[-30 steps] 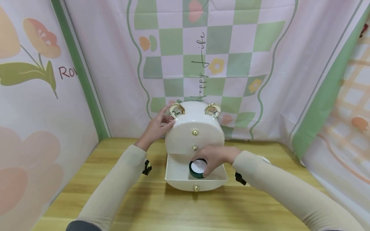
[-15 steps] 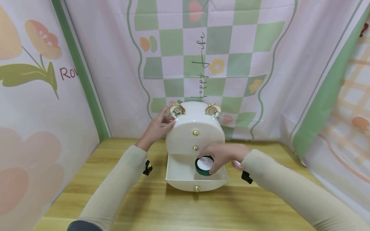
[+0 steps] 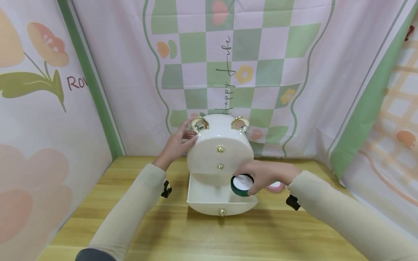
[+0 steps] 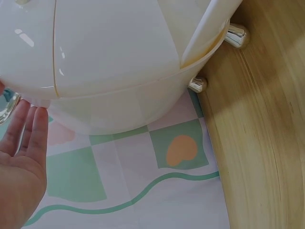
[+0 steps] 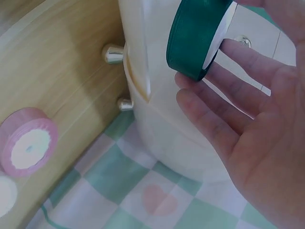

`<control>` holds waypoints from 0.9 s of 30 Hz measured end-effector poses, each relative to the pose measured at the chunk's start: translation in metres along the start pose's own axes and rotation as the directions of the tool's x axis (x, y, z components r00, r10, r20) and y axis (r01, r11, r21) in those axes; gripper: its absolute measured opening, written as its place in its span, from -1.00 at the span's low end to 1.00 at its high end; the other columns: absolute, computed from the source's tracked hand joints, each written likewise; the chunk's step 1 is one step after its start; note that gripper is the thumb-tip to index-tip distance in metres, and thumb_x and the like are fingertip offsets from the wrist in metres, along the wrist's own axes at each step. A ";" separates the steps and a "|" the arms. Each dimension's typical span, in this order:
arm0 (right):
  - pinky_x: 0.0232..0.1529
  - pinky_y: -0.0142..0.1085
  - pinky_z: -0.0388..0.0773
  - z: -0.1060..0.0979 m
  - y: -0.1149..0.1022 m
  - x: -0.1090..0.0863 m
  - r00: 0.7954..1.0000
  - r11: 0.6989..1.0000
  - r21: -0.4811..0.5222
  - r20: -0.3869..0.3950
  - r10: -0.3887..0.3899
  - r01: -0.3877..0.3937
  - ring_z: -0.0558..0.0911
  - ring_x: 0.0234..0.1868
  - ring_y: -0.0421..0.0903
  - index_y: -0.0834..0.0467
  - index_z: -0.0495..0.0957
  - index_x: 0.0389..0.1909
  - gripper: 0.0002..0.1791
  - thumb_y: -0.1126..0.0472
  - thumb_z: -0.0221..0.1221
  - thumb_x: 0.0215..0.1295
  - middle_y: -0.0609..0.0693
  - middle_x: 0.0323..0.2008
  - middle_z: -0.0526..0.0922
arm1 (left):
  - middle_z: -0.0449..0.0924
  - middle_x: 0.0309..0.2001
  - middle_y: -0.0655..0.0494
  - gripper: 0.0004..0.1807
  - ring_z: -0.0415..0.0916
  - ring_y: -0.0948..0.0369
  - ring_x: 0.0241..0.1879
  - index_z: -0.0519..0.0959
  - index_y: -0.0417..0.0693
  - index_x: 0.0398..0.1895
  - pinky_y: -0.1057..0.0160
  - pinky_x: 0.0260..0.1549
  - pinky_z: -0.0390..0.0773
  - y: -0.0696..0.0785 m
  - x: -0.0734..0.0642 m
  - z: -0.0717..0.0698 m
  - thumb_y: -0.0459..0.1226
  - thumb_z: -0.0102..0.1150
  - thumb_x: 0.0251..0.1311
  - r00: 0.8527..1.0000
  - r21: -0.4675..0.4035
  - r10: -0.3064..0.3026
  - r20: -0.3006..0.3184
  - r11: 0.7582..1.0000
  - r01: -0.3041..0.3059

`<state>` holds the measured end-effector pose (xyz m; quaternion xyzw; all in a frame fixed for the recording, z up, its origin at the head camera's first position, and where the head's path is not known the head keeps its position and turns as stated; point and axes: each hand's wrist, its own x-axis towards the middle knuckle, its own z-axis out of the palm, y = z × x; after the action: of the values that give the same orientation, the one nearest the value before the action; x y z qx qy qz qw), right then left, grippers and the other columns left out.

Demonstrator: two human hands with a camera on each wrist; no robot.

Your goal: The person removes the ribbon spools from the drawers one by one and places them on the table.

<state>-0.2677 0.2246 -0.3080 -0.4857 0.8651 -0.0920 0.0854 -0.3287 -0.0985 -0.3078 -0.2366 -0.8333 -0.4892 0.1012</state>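
Note:
My right hand (image 3: 261, 174) grips a roll of dark green ribbon (image 5: 196, 38) with a white core, its fingers and thumb on the rim. In the head view the roll is over the right part of the pulled-out bottom drawer (image 3: 205, 192) of a white storage box (image 3: 209, 156). The box has gold ear-shaped trims and round gold knobs. My left hand (image 3: 177, 146) rests on the box's upper left side, below the left ear. In the left wrist view this hand's (image 4: 24, 157) fingers are straight against the shell.
A roll of pink ribbon (image 5: 29, 142) lies on the wooden table (image 3: 156, 224) right of the box, partly hidden by my right hand in the head view. Beside it is a white round thing (image 5: 5, 194), cut off by the frame. A patterned cloth (image 3: 274, 43) hangs behind.
My right hand has moved right with the green ribbon roll, from the drawer's middle to its right side. The pink ribbon roll has come into sight. My left hand stays put.

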 end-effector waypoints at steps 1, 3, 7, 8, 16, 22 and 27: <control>-0.13 -0.25 0.50 0.000 0.001 -0.002 1.000 1.000 0.002 -0.002 0.007 -0.007 0.51 -0.15 -0.11 0.14 0.61 0.04 -0.47 0.19 0.43 -0.04 -0.10 -0.12 0.58 | 0.57 0.10 0.03 -0.23 0.55 0.10 0.05 0.02 0.63 0.55 0.10 0.02 0.62 0.000 0.000 0.000 -0.11 0.16 0.44 1.000 -0.002 -0.001 -0.001 1.000 0.000; -0.15 -0.26 0.51 -0.001 0.002 -0.007 1.000 1.000 0.004 -0.009 0.021 -0.020 0.52 -0.15 -0.12 0.14 0.60 0.06 -0.46 0.18 0.43 -0.03 -0.10 -0.11 0.57 | 0.57 0.09 0.03 -0.23 0.55 0.09 0.05 0.03 0.63 0.55 0.10 0.02 0.62 0.000 -0.001 0.000 -0.12 0.17 0.43 1.000 -0.004 -0.002 -0.003 1.000 0.002; -0.16 -0.27 0.52 -0.002 0.005 -0.017 0.999 0.999 0.004 -0.032 0.043 -0.043 0.53 -0.16 -0.13 0.12 0.57 0.09 -0.44 0.19 0.43 -0.02 -0.10 -0.08 0.57 | 0.57 0.09 0.03 -0.23 0.55 0.09 0.05 0.03 0.61 0.55 0.10 0.01 0.62 -0.001 -0.002 0.000 -0.12 0.17 0.43 1.000 0.000 0.002 -0.001 1.000 -0.002; -0.16 -0.28 0.52 -0.002 0.005 -0.020 0.998 0.999 0.006 -0.037 0.054 -0.054 0.53 -0.16 -0.14 0.12 0.57 0.10 -0.43 0.20 0.43 -0.02 -0.10 -0.08 0.57 | 0.57 0.10 0.03 -0.23 0.55 0.09 0.06 0.03 0.61 0.55 0.10 0.02 0.62 -0.001 -0.002 0.001 -0.11 0.17 0.43 1.000 0.002 0.002 -0.001 1.000 -0.002; -0.15 -0.29 0.51 -0.008 0.010 -0.039 0.981 0.981 0.055 -0.041 0.188 -0.186 0.52 -0.14 -0.14 0.19 0.52 0.27 -0.28 0.17 0.44 0.00 -0.03 0.04 0.60 | 0.57 0.11 0.03 -0.24 0.54 0.09 0.07 0.02 0.63 0.55 0.09 0.02 0.62 -0.001 0.000 0.000 -0.11 0.15 0.44 1.000 0.012 0.006 0.002 1.000 -0.006; -0.22 -0.29 0.49 -0.005 0.019 -0.057 0.967 0.963 0.111 -0.038 0.253 -0.247 0.51 -0.18 -0.15 0.19 0.50 0.29 -0.29 0.12 0.43 0.07 -0.06 0.04 0.58 | 0.57 0.12 0.04 -0.24 0.54 0.11 0.07 0.03 0.61 0.55 0.12 0.02 0.62 0.002 0.000 -0.001 -0.10 0.16 0.44 1.000 0.000 -0.005 0.006 1.000 0.005; -0.21 -0.27 0.50 0.004 0.028 -0.072 0.964 0.961 0.120 -0.064 0.259 -0.251 0.51 -0.17 -0.18 0.17 0.51 0.26 -0.32 0.07 0.43 0.11 -0.09 0.01 0.58 | 0.57 0.12 0.04 -0.23 0.54 0.11 0.08 0.03 0.59 0.56 0.12 0.04 0.60 0.002 -0.001 -0.001 -0.10 0.17 0.43 1.000 -0.002 -0.014 0.005 1.000 0.014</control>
<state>-0.2532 0.3003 -0.3142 -0.3606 0.9167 -0.1473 0.0893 -0.3271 -0.0987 -0.3061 -0.2320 -0.8348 -0.4900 0.0956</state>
